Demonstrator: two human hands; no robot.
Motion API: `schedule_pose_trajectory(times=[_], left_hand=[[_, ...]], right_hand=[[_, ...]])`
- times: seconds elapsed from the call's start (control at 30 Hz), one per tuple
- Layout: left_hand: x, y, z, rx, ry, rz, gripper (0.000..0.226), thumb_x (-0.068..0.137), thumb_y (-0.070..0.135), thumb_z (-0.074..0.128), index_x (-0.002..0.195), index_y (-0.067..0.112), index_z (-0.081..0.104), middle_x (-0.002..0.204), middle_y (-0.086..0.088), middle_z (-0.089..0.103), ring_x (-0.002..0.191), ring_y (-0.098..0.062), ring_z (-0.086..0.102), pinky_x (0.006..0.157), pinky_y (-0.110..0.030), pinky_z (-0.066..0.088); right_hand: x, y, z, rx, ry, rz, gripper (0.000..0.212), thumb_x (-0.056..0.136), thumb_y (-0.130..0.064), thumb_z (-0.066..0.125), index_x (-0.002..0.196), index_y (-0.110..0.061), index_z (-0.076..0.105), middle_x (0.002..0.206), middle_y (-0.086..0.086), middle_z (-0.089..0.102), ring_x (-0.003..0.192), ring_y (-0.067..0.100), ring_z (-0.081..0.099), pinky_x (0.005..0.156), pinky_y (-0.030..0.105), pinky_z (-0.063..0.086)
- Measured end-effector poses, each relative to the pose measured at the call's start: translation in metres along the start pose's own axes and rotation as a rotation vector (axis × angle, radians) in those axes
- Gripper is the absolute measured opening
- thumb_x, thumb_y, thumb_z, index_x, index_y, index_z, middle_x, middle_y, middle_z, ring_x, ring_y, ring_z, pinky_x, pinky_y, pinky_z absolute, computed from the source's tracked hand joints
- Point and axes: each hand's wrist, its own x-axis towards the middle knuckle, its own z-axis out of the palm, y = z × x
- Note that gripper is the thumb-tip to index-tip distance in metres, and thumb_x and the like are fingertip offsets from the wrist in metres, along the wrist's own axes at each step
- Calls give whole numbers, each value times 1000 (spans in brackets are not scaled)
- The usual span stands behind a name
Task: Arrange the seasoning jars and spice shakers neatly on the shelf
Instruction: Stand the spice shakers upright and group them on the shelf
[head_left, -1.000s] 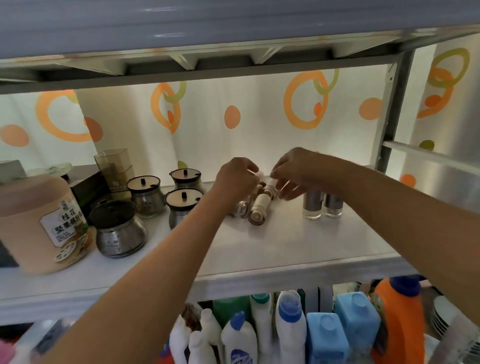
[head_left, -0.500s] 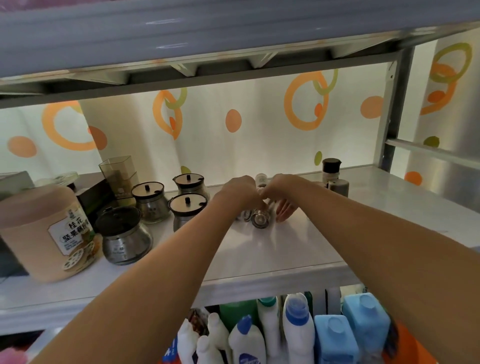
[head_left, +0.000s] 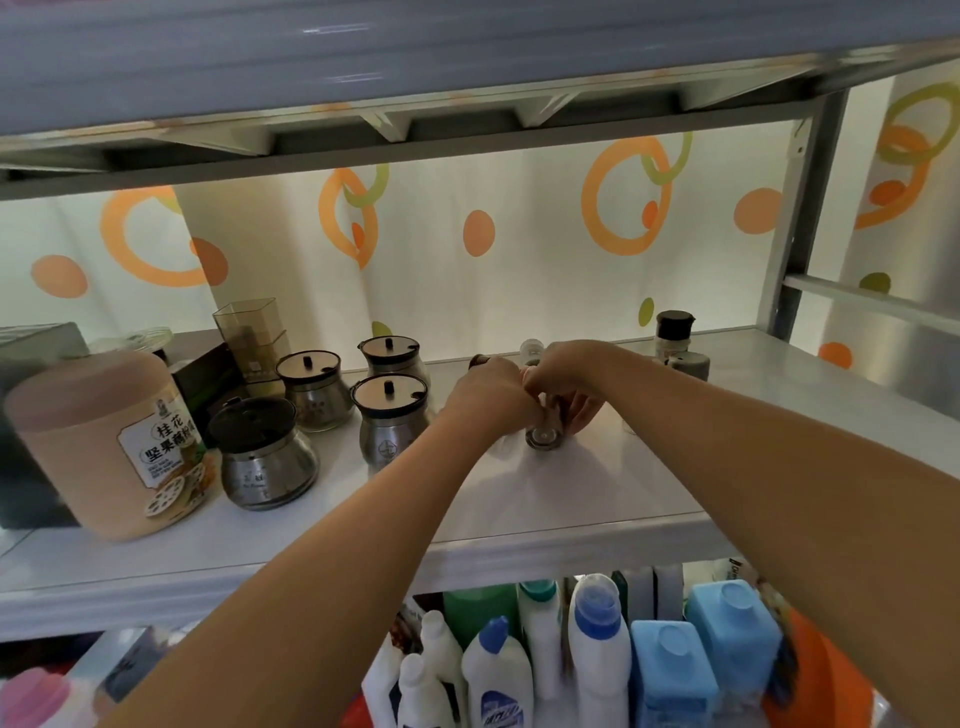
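Here, both hands meet over the middle of the white shelf (head_left: 571, 499), covering most of a small cylindrical spice shaker (head_left: 543, 435); only its round silver end shows, facing the camera. The right hand (head_left: 569, 382) curls its fingers round this shaker. The left hand (head_left: 488, 397) presents only its back, so its grip cannot be determined.

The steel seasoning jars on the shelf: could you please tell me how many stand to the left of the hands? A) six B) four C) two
B: the dark-lidded jar, front tan-lidded jar, middle tan-lidded jar and rear tan-lidded jar make four, all to the left of the left hand.
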Motion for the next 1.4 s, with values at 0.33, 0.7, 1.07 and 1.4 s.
schedule_pose_trajectory(times=[0.33,0.7,1.07,1.4], left_hand=[[-24,1,39,-382,86,37,30,76,38,76,96,16,74,84,0,69,83,-18,62,63,-26,41],[-30,10,61,-604,161,26,42,73,34,81,111,21,70,104,4,74,98,-18,67,97,-40,51],[-21,13,60,-514,129,84,43,81,24,76,120,16,62,116,-1,70,109,-21,63,103,-36,47],[-10,17,66,-433,109,150,36,84,20,72,119,16,64,113,-1,70,101,-19,61,90,-29,45]], right_hand=[[-25,13,-40,-9,-29,-137,32,80,-15,74,104,5,67,93,21,75,84,29,75,84,38,60],[-33,8,-51,-285,141,-281,37,83,-34,75,91,2,72,79,14,74,66,22,68,69,32,60],[-28,10,-54,-422,94,-272,39,76,-34,80,92,1,74,81,11,73,68,19,63,61,26,51],[-22,15,-59,-482,111,-299,36,75,-33,81,95,-4,76,95,10,76,95,28,70,70,31,50]])
